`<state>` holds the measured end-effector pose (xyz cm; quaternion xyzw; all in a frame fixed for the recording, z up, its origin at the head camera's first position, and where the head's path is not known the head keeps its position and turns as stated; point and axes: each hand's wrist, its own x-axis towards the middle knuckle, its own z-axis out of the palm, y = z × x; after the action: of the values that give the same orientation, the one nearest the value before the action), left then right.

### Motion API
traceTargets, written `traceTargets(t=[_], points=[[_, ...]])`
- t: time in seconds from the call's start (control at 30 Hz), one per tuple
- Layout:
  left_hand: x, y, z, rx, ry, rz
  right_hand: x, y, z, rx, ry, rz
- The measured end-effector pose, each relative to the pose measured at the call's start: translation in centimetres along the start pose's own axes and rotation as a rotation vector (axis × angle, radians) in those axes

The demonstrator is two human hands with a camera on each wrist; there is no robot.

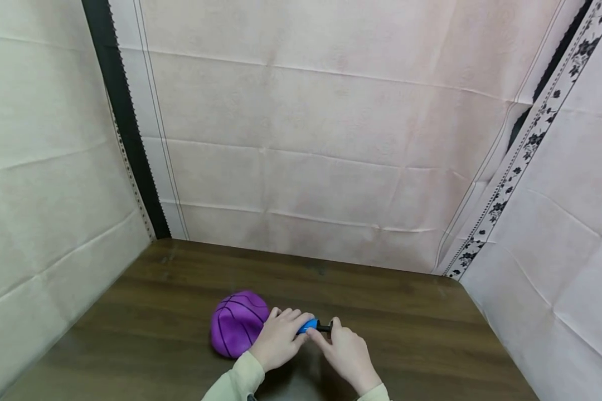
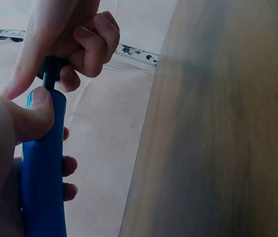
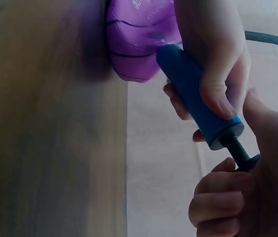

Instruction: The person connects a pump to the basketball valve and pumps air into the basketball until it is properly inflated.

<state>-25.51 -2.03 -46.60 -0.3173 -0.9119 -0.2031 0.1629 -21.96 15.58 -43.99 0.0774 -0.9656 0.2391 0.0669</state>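
A purple ball with black lines, dented and partly deflated, sits on the table to the left of both hands. My left hand grips the blue barrel of a hand pump, its thumb lying along the barrel near the rod end. The fingers of my right hand curl around the pump's black handle, and a short length of black rod shows between handle and barrel. In the right wrist view the barrel's other end overlaps the ball; whether they are joined I cannot tell.
The brown wooden table spreads around the hands. Pale cloth hangs behind it and along both sides, with a floral border at the right corner and a dark strip at the left.
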Motion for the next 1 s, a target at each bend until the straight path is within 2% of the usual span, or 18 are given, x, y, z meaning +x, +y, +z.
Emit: traceTargets(t=[0.17, 0.33, 0.47, 0.6, 0.73, 0.87, 1.0], points=[[0.1, 0.0, -0.1, -0.042, -0.021, 0.009, 0.2, 0.7, -0.2, 0.085, -0.028, -0.022], [0.0, -0.8, -0.9, -0.126, -0.090, 0.004, 0.2, 1.1, -1.3, 0.120, -0.049, -0.056], [-0.2, -1.9, -1.7, -0.141, -0.088, -0.019, 0.4, 1.3, -2.5, 0.097, 0.003, -0.047], [-0.3, -2.6, -2.0, -0.133, -0.061, -0.037, 0.4, 2.4, -4.2, 0.062, 0.083, 0.040], [-0.6, -2.7, -2.6, -0.124, -0.063, -0.057, 0.1, 3.3, -5.2, 0.032, 0.096, 0.080], [-0.6, -2.6, -2.8, -0.112, -0.061, -0.063, 0.1, 3.3, -5.1, -0.002, 0.116, 0.087], [-0.4, -2.3, -2.5, -0.087, -0.051, -0.063, 0.2, 2.4, -3.9, -0.077, 0.192, 0.095]])
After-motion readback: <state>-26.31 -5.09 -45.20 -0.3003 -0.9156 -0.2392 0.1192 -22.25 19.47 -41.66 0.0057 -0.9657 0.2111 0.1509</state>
